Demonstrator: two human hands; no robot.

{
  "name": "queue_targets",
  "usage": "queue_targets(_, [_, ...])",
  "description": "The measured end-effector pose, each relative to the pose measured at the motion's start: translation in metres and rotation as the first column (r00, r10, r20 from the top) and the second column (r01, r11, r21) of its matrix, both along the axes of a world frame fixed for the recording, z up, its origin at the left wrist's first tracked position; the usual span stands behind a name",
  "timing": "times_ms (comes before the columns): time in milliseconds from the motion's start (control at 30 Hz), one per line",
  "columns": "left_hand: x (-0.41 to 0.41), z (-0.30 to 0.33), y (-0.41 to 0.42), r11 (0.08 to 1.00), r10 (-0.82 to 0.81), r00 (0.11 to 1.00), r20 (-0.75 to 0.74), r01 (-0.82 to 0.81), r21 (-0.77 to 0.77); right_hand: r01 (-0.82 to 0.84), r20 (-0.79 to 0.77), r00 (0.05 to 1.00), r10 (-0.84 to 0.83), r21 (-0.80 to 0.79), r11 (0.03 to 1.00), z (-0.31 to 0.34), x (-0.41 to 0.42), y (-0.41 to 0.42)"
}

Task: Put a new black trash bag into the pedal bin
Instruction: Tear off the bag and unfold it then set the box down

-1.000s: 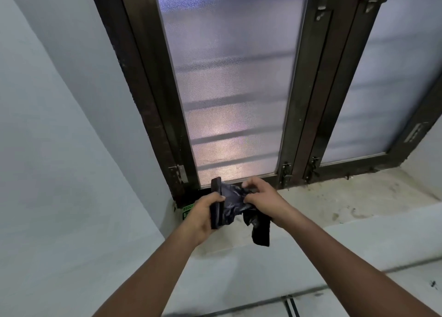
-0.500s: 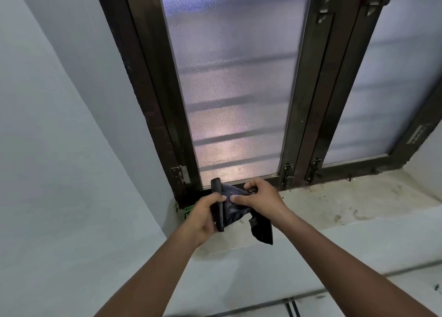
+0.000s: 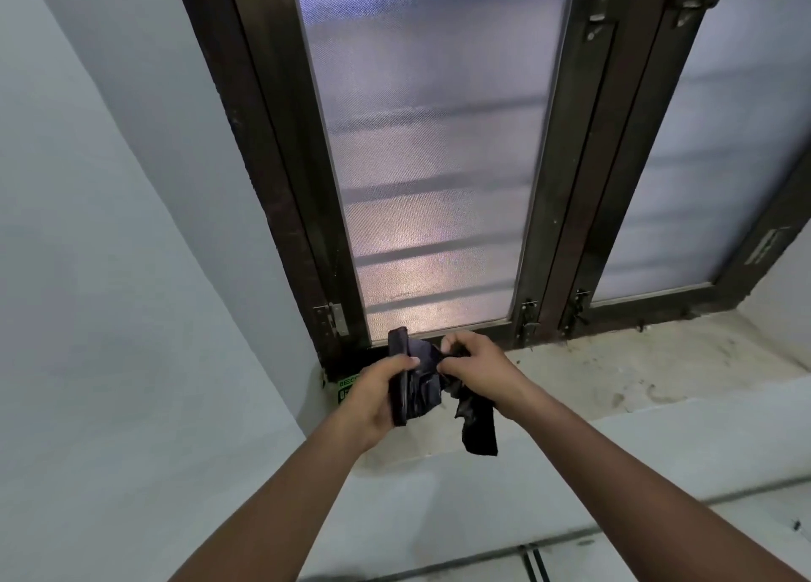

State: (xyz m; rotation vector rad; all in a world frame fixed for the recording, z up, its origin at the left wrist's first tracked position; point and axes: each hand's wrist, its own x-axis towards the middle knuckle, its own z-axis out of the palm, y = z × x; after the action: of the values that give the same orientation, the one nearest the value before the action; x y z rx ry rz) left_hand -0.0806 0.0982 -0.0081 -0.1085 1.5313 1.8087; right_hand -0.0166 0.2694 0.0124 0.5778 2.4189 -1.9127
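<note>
A folded stack of black trash bags (image 3: 401,379) stands on edge in my left hand (image 3: 373,399), which is closed around it over the window sill. My right hand (image 3: 476,368) pinches the loose black trash bag (image 3: 478,421) at its top, and the bag's free end hangs down below my right wrist. Crumpled black plastic (image 3: 423,382) joins the stack and the hanging strip between my two hands. No pedal bin is in view.
A stained concrete window sill (image 3: 636,375) runs to the right under a dark-framed frosted window (image 3: 439,164). A green-printed packet (image 3: 346,388) lies in the sill's left corner behind my left hand. White walls (image 3: 131,274) close in on the left.
My hands have stayed in place over the sill. The hanging end of the bag has come a little further out and down from the stack.
</note>
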Motion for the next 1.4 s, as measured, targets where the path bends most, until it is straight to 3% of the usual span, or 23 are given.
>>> queue_targets(133, [-0.001, -0.001, 0.002, 1.0, 0.001, 1.0, -0.01, -0.001, -0.005, -0.024, -0.022, 0.999, 0.025, 0.048, 0.999, 0.001, -0.004, -0.003])
queue_targets(333, [-0.004, -0.002, 0.003, 0.993, 0.096, 0.993, 0.069, -0.101, 0.065, 0.066, 0.012, 0.998, -0.067, 0.108, 0.992, -0.005, -0.006, -0.001])
queue_targets(667, [-0.006, -0.004, 0.002, 0.998, -0.005, 0.999, 0.045, 0.002, 0.06, 0.072, -0.071, 0.995, -0.065, 0.102, 0.992, -0.005, -0.005, -0.003])
queue_targets(767, [-0.007, -0.009, 0.003, 1.0, 0.001, 1.0, 0.002, -0.002, 0.022, 0.061, -0.06, 0.997, -0.053, 0.131, 0.99, -0.006, -0.005, -0.004])
queue_targets(1067, [-0.005, -0.013, 0.006, 0.998, 0.04, 0.984, -0.175, -0.047, -0.04, 0.242, -0.099, 0.969, -0.226, 0.202, 0.949, -0.015, -0.007, -0.006])
queue_targets(1400, [-0.001, -0.019, 0.003, 0.988, 0.154, 0.975, -0.16, -0.147, 0.057, 0.214, -0.038, 0.977, -0.211, 0.221, 0.951, -0.016, -0.015, -0.014])
